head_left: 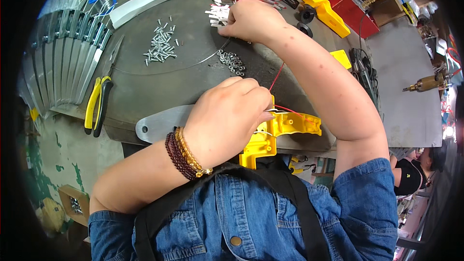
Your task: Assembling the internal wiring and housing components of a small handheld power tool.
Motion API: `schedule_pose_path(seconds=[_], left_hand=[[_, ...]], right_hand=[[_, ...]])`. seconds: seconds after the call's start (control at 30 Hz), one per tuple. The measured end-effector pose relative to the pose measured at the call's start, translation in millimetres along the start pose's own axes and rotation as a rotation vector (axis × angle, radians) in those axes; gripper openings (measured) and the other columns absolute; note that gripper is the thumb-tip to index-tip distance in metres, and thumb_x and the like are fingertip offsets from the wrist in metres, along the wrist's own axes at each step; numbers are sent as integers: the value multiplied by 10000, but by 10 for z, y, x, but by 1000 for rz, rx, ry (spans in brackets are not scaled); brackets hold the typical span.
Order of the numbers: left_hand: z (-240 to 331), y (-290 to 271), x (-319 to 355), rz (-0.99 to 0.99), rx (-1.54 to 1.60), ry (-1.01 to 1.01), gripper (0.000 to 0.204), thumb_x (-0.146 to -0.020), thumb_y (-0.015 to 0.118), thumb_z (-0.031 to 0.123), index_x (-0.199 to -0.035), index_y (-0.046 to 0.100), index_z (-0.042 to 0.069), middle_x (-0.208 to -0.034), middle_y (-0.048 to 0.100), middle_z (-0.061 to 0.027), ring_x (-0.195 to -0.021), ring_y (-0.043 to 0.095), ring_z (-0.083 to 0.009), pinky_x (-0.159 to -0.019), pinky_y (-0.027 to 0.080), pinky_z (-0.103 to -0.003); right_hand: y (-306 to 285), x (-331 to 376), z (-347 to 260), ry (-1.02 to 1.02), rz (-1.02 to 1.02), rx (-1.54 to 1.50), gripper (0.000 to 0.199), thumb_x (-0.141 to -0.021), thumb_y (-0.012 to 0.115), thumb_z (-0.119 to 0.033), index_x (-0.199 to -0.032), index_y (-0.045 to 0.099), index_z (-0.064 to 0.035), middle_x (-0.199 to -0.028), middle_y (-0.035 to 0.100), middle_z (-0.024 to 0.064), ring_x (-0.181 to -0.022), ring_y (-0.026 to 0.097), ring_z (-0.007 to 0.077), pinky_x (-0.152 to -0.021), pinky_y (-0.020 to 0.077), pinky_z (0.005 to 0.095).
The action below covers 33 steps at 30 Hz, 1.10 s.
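Note:
My left hand (227,118) is closed on a yellow plastic housing half (285,124), its fingertips over the inner side. A red wire (276,76) and a short white wire run at the housing. From beneath that hand, a flat silver metal plate (162,122) with a hole in its rounded end sticks out to the left; whether it joins the housing is hidden. Farther off, my right hand (253,21) reaches to a cluster of small white connectors (217,13) with red wires. Its fingers are pinched together at the cluster's edge, and what lies between them cannot be made out.
Loose screws (162,43) and a heap of nuts (232,63) lie mid-table. Yellow-handled pliers (99,99) rest left, beside a row of long metal blades (63,67). A curved white strip (157,0), another yellow housing (321,7) and a red box (350,12) stand farther back.

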<state>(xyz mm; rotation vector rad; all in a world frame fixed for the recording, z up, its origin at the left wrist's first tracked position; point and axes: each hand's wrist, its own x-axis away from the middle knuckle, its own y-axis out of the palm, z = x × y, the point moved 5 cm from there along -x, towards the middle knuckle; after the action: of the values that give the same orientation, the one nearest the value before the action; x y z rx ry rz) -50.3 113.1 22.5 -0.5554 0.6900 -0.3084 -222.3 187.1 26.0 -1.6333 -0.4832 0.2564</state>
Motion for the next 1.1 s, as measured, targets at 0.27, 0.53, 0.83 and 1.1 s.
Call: schedule_pose_path(seconds=[0.27,0.53,0.83,1.1], left_hand=[[2,-66,53,51,-17,-34,120,-781,720,97,-875,658,54,-818,643,-94,-790,617,-308,-730,495,-401],[5,-69,35,70,-54,-63,123,-781,749,116,-850,675,47,-826,672,-90,-782,638,-301,-726,503,-391],[2,-56,29,35,-62,-93,106,-796,743,118,-846,680,48,-808,667,-89,-762,638,-287,-705,498,-378],[-12,-76,37,39,28,-107,98,-804,719,51,-886,689,7,-806,671,-114,-742,644,-275,-664,494,-342]], right_hand=[[121,-70,-11,-9,3,66,266,-772,697,-279,-897,743,-49,-834,717,148,-841,697,296,-781,540,411],[-168,230,-16,-172,238,-183,236,-856,634,-221,-954,692,-14,-870,706,131,-834,685,248,-771,532,361],[-272,1811,131,-218,400,-1078,77,-909,623,-45,-964,625,9,-932,646,58,-842,604,88,-735,510,259],[-190,2176,42,-275,644,-703,135,-834,711,35,-964,700,1,-920,666,99,-802,664,208,-700,542,291]])
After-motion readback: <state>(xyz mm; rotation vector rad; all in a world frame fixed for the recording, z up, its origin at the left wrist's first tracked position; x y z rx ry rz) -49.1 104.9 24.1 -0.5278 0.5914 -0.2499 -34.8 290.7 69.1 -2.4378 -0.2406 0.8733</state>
